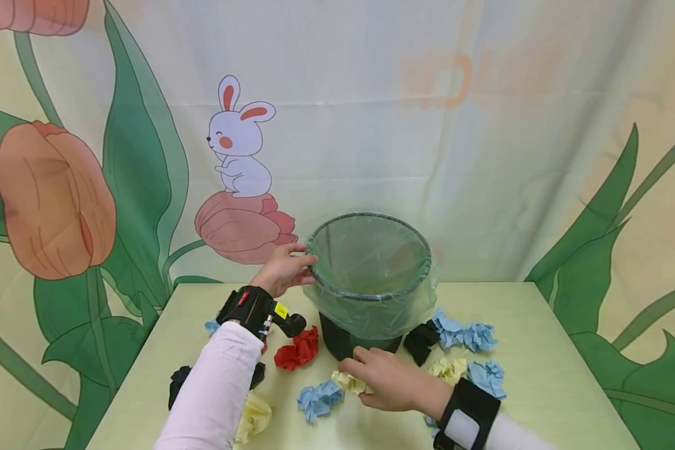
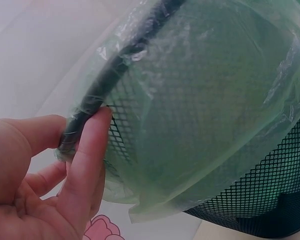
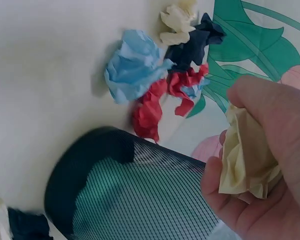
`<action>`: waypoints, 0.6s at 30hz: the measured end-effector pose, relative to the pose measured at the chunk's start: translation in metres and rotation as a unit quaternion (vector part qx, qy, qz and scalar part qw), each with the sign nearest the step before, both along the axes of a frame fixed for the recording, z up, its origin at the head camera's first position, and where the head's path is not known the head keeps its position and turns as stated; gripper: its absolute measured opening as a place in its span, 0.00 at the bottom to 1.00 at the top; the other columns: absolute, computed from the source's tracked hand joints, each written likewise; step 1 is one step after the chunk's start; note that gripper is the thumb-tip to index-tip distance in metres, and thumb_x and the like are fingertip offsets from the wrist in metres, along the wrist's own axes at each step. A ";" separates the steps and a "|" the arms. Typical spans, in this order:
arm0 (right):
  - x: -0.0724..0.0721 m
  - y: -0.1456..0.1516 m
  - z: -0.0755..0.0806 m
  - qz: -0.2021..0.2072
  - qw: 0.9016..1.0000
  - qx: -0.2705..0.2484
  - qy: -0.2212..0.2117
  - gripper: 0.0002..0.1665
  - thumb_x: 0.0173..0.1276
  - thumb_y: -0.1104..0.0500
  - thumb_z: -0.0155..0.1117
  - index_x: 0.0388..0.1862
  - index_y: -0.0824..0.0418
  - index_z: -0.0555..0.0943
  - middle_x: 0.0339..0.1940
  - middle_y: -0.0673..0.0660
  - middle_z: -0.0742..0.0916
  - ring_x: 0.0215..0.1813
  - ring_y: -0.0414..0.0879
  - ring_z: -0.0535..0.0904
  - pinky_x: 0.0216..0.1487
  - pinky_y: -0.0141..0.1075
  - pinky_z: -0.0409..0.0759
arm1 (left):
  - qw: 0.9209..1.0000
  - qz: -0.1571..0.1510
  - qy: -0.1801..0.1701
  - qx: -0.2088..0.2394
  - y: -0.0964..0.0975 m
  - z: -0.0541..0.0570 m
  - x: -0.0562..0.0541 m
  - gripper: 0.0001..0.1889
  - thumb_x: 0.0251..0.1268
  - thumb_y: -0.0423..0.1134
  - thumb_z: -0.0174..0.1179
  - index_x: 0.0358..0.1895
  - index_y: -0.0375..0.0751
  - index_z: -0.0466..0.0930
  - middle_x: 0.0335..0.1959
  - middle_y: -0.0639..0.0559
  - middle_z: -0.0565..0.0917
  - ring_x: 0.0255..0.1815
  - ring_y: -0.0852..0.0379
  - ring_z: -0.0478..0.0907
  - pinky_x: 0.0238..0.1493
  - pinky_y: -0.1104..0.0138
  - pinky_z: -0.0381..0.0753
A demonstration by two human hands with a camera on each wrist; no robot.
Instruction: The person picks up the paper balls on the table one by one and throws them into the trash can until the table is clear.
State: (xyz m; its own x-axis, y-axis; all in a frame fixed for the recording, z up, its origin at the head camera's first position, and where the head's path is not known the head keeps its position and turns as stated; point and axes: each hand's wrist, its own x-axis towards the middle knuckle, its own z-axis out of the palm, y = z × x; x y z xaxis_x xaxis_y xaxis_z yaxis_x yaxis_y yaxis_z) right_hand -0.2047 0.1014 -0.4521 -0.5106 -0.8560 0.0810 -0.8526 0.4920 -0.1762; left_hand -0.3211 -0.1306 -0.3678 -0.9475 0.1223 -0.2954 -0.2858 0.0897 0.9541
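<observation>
A black mesh wastebasket (image 1: 334, 337) stands upright on the table, lined with a translucent green plastic bag (image 1: 382, 315) folded out over its rim. At the rim's left side, my left hand (image 1: 284, 269) pinches the edge and the bag between thumb and fingers; the left wrist view shows the dark rim (image 2: 102, 82) in that grasp. In front of the basket, my right hand (image 1: 394, 381) holds a crumpled pale yellow paper ball (image 3: 247, 155), partly hidden by the fingers. Close to it on the table lies a blue paper ball (image 1: 319, 400).
Left of the basket lie red paper (image 1: 298, 350), yellow paper (image 1: 254, 415) and black paper (image 1: 178, 384). On the right are another black ball (image 1: 420, 342), a yellow one (image 1: 449, 370) and several blue ones (image 1: 480, 336). A printed curtain (image 1: 337, 137) hangs behind the table (image 1: 540, 387).
</observation>
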 end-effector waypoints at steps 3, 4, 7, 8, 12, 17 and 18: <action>-0.002 0.002 0.010 0.000 1.000 0.003 0.008 0.27 0.57 0.56 0.67 0.56 0.50 0.70 0.33 0.46 0.73 0.27 0.36 0.64 0.24 0.23 0.64 | 1.000 0.003 -0.002 -0.002 0.000 0.000 0.000 0.31 0.67 0.35 0.53 0.70 0.39 0.52 0.56 0.41 0.68 0.29 0.58 0.73 0.30 0.71 0.83; -0.003 0.002 0.012 0.002 1.000 0.003 0.012 0.27 0.58 0.55 0.67 0.56 0.50 0.70 0.34 0.46 0.73 0.27 0.36 0.65 0.24 0.23 0.64 | 1.000 0.005 -0.003 -0.002 0.000 0.000 -0.001 0.31 0.66 0.35 0.54 0.70 0.39 0.52 0.56 0.41 0.68 0.29 0.57 0.73 0.30 0.71 0.83; -0.005 0.003 0.019 0.007 1.000 0.002 0.022 0.26 0.58 0.55 0.67 0.55 0.50 0.71 0.35 0.47 0.74 0.28 0.36 0.66 0.25 0.23 0.65 | 1.000 0.008 -0.004 0.000 0.000 -0.001 -0.001 0.31 0.66 0.35 0.54 0.69 0.39 0.52 0.55 0.41 0.69 0.29 0.57 0.73 0.30 0.71 0.83; -0.006 0.003 0.021 0.009 1.000 0.002 0.028 0.26 0.58 0.55 0.67 0.55 0.50 0.71 0.36 0.47 0.74 0.28 0.36 0.66 0.26 0.23 0.66 | 1.000 0.009 -0.004 0.001 0.000 -0.001 -0.001 0.31 0.66 0.35 0.54 0.69 0.39 0.53 0.55 0.41 0.69 0.29 0.57 0.73 0.30 0.71 0.83; -0.008 0.003 0.032 0.010 0.998 0.007 0.053 0.26 0.57 0.54 0.67 0.55 0.50 0.71 0.36 0.47 0.74 0.29 0.38 0.68 0.26 0.23 0.66 | 1.000 0.008 -0.004 0.004 0.000 -0.001 -0.001 0.30 0.66 0.35 0.54 0.69 0.40 0.53 0.54 0.41 0.70 0.29 0.58 0.73 0.29 0.71 0.83; -0.010 0.004 0.051 -0.006 0.998 0.011 0.068 0.27 0.58 0.53 0.66 0.57 0.49 0.70 0.37 0.47 0.74 0.32 0.39 0.70 0.26 0.24 0.68 | 1.000 0.004 -0.004 0.008 -0.001 -0.001 -0.002 0.30 0.67 0.35 0.53 0.69 0.40 0.53 0.53 0.42 0.70 0.28 0.58 0.73 0.29 0.71 0.82; -0.011 0.004 0.055 -0.010 0.998 0.010 0.067 0.27 0.59 0.53 0.66 0.57 0.50 0.70 0.37 0.47 0.74 0.32 0.40 0.70 0.27 0.24 0.69 | 1.000 0.003 -0.005 0.009 -0.001 -0.001 -0.002 0.30 0.67 0.35 0.53 0.69 0.40 0.52 0.53 0.42 0.70 0.28 0.58 0.73 0.29 0.71 0.82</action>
